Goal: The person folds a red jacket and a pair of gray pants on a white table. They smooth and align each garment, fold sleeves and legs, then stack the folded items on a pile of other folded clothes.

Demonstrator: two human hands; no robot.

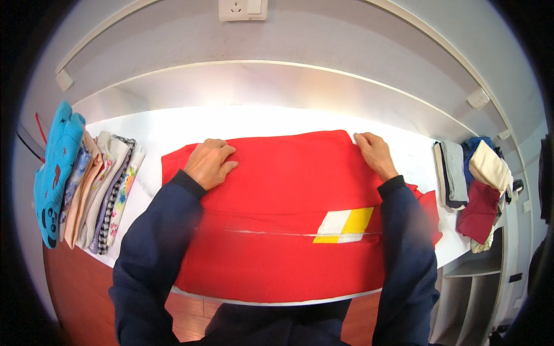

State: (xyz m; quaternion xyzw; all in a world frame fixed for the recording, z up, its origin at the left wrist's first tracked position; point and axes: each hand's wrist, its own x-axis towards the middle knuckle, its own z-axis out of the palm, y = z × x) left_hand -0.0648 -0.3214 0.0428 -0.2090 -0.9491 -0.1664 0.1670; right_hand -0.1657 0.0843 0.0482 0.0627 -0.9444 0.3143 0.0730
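Red cloth garment [288,173]: laid broad and fairly flat on the smooth white table [259,118], in the middle, its lower side close to the front edge, a few creases running across it.
Far left end: a bright turquoise cloth bundle with a black panda face [57,173] leans outermost; just beside it stands a close row of folded fabric pieces [107,190], floral, peach, cream, mauve and black-and-white check.
Left hand: the bare left hand [210,164], below a dark navy sleeve [158,236], rests unclenched on the garment's upper left, thumb and forefinger apart.
Patch: a slanted white-and-yellow striped block [343,225] sits right of centre; a thin whitish line [259,233] runs to it from the left.
Right hand: the bare right hand [376,154] bends its fingers at the upper right corner; from here I can't tell whether it pinches the cloth.
Far right end: a folded light-grey cloth [456,173] lies beside a cream folded cloth [489,164], with a dark maroon folded cloth [479,210] just below the cream one.
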